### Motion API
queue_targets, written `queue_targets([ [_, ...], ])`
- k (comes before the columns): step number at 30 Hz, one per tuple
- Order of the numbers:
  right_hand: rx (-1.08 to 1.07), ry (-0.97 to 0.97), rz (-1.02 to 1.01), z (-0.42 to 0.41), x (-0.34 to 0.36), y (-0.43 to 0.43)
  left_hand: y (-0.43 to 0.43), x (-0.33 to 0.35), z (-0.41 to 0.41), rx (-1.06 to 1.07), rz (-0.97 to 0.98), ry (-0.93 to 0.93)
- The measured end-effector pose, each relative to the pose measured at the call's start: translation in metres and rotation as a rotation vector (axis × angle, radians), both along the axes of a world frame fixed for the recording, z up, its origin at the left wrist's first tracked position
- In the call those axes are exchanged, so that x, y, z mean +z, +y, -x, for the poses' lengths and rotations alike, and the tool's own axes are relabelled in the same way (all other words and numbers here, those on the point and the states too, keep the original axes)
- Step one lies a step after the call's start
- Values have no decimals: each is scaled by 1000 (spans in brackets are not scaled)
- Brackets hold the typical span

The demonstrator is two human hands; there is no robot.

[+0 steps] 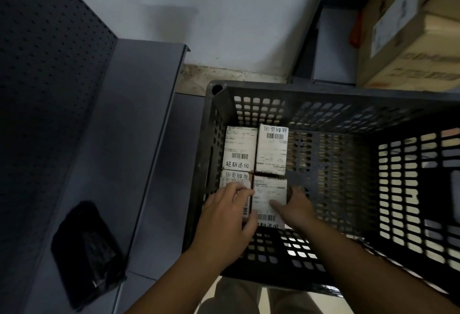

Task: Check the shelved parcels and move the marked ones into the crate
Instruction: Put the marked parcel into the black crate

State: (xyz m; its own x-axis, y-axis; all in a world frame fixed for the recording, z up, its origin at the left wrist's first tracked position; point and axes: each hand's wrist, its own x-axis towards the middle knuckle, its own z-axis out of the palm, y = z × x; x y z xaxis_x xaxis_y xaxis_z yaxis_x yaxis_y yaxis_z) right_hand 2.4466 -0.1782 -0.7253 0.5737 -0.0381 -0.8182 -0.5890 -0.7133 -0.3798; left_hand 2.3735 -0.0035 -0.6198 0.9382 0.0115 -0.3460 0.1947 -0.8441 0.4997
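**A:** Start with the grip. What have the hands got?

**B:** The left hand is bent over the near-left parcel in the crate, fingers across its label and thumb at its right edge, so it holds that one. The right hand clasps the near-right parcel, thumb flat on top and fingers curled round its right side.

**A:** And the other marked ones?

**B:** They're in the crate's far-left corner. The far-left parcel and far-right parcel lie flat, side by side, and the two held ones touch their near edges. All four show handwritten marks.

**A:** So this looks like squaring up the block. How do I do it well?

**B:** I'd press the left one against the crate's left wall, then slide the right one in until the seams close. Keep both flat with labels up, and lift the thumb out before the gap shuts on it.

**A:** What about edges and room?

**B:** Left of the crate there's the shelf, with a black bag lying well apart from the crate. Inside, the left wall rises high beside the left wrist, so that hand should come straight up. The floor of the crate to the right of the block is bare, so there's plenty of space there. Cardboard boxes sit beyond the crate's far-right corner.
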Motion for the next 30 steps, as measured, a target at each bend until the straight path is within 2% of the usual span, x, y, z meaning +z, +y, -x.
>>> queue_targets([
  [4,15,-93,-28,-2,35,0,-7,12,3,-11,-54,6],
  [9,134,-302,-43,6,118,-13,-8,50,0,-81,-115,-16],
  [15,414,-702,-58,6,240,-9,6,126,0,4,-206,-212],
  [19,647,-895,-134,-1,302,10,12,173,15,153,-256,-353],
  [24,847,-1115,-372,0,360,33,8,234,57,420,-377,-497],
  [30,1082,-1196,-729,44,401,43,-29,300,151,734,-570,-551],
])
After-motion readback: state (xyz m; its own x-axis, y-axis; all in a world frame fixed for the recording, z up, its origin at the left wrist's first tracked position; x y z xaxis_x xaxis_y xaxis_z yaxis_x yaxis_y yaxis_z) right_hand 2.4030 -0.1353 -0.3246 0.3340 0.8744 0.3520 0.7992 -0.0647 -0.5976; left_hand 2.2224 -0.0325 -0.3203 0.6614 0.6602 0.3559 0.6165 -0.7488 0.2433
